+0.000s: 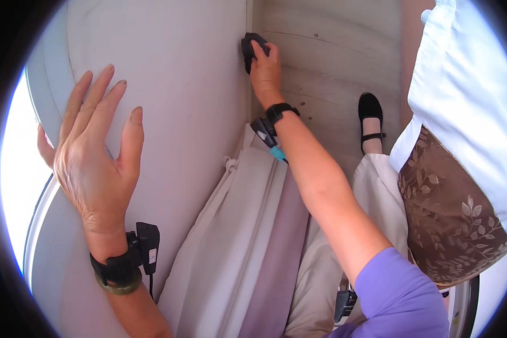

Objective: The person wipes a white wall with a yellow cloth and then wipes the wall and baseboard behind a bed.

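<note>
My right hand (267, 72) is shut on a dark, bunched cloth (249, 53). That cloth lies low in the corner where the white wall (173, 76) comes down to the wood-look floor (329, 63). My left hand (97, 135), fingers spread and holding nothing, is raised at the wall beside the window (21, 169). Whether its palm presses on the surface is hidden from above. Both wrists carry black straps with small devices, and a greenish bangle (119, 288) circles the left one.
A tied pale curtain (232, 236) hangs along the wall, below and between my arms. On the right, white fabric (460, 84) drapes over a brown leaf-patterned textile (452, 211). My black strapped shoe (370, 112) stands on the floor. Small dark specks lie near my right wrist.
</note>
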A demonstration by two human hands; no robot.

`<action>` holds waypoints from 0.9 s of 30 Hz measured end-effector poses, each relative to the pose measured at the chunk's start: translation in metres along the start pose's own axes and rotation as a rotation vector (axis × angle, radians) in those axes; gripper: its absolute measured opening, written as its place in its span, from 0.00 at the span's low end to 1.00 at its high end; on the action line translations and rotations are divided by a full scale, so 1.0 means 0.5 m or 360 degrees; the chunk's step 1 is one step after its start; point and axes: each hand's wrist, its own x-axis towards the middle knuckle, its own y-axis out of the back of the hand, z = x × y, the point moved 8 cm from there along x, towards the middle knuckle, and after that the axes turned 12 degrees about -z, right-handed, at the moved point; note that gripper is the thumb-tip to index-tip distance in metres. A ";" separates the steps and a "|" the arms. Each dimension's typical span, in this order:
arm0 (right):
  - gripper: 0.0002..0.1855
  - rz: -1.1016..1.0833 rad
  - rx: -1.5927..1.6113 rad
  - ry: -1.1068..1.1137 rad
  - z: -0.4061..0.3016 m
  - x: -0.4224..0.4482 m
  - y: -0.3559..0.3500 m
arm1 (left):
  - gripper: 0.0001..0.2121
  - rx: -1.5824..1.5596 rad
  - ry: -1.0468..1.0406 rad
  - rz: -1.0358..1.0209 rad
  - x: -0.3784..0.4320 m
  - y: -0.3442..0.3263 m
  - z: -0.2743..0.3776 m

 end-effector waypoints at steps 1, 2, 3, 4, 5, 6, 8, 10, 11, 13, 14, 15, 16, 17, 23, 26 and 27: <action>0.24 -0.0029 -0.0071 -0.0083 0.014 0.017 -0.016 | 0.10 0.0018 -0.0023 0.0032 0.008 0.005 0.005; 0.25 0.0022 -0.0057 -0.0113 0.041 0.000 -0.035 | 0.10 0.0012 -0.0052 0.0073 0.018 0.012 0.011; 0.26 -0.0009 -0.0090 -0.0157 0.063 -0.030 -0.058 | 0.10 0.0017 -0.0071 0.0087 0.022 0.012 0.014; 0.27 -0.0061 -0.0121 -0.0199 0.074 -0.084 -0.079 | 0.10 0.0024 -0.0078 0.0084 0.019 0.010 0.014; 0.27 -0.0115 -0.0156 -0.0244 0.081 -0.146 -0.095 | 0.11 0.0107 -0.0081 0.0068 0.013 0.010 0.009; 0.28 -0.0250 -0.0208 -0.0276 0.095 -0.206 -0.114 | 0.11 0.0174 -0.0091 0.0057 0.010 0.006 0.001; 0.28 -0.0553 -0.0290 -0.0323 0.111 -0.331 -0.158 | 0.12 0.0256 -0.0123 0.0028 0.000 0.003 -0.021; 0.26 -0.0848 -0.0366 -0.0398 0.135 -0.421 -0.194 | 0.13 0.0148 -0.0155 0.0065 0.001 0.007 -0.033; 0.25 -0.0995 -0.0409 -0.0459 0.153 -0.458 -0.208 | 0.13 0.0090 -0.0176 0.0096 0.005 0.008 -0.036; 0.23 -0.1212 -0.0430 -0.0600 0.187 -0.521 -0.213 | 0.14 0.0223 -0.0221 0.0145 0.004 -0.002 -0.041; 0.22 -0.1271 -0.0410 -0.0678 0.210 -0.544 -0.202 | 0.15 0.0224 -0.0207 0.0169 0.007 -0.007 -0.037; 0.21 -0.1319 -0.0391 -0.0752 0.234 -0.553 -0.190 | 0.15 0.0224 -0.0198 0.0199 0.014 -0.010 -0.030; 0.20 -0.0968 -0.0231 -0.0781 0.224 -0.545 -0.156 | 0.16 0.0182 -0.0147 0.0193 0.014 -0.001 -0.022; 0.21 -0.0823 -0.0078 -0.0691 0.218 -0.529 -0.128 | 0.16 0.0135 -0.0099 0.0197 0.018 0.006 -0.016; 0.22 -0.0249 0.0300 0.0010 0.126 -0.306 0.210 | 0.18 -0.0013 0.0010 0.0174 0.052 0.027 -0.014; 0.23 -0.0689 0.0556 0.0036 -0.041 -0.313 0.338 | 0.20 0.0098 0.0110 -0.0069 0.010 -0.030 -0.055; 0.23 -0.0728 0.0553 0.0004 -0.065 -0.316 0.395 | 0.21 0.0123 0.0106 -0.0109 0.014 -0.028 -0.049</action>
